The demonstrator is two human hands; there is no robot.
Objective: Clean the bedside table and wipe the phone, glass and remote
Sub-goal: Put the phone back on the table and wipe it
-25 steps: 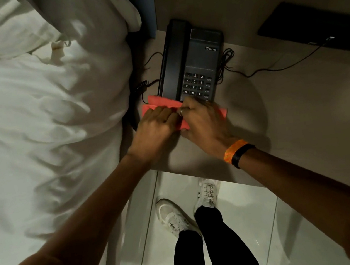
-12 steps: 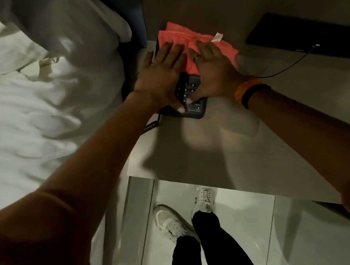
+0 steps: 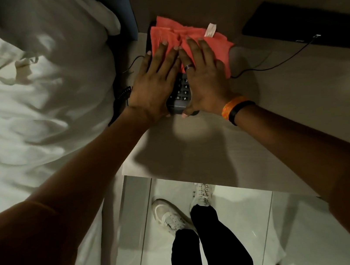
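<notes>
A black desk phone (image 3: 182,92) stands at the back left of the light wooden bedside table (image 3: 194,147). A red cloth (image 3: 188,34) with a white label covers its upper part; only the lower keypad shows. My left hand (image 3: 154,82) lies flat on the cloth over the handset side. My right hand (image 3: 204,77), with a ring and an orange and black wristband, presses the cloth over the phone's right half. Both hands have their fingers stretched out on the cloth. No glass or remote is visible.
A bed with white sheets and pillows (image 3: 28,109) borders the table on the left. A flat black device (image 3: 303,25) sits by the wall at the back right, with a thin cable (image 3: 273,64) running to the phone. The coiled handset cord (image 3: 123,93) hangs at the table's left edge.
One second ago the cloth lay in front of the phone under both hands. Both hands have slid it up over the keypad to the phone's top part.
</notes>
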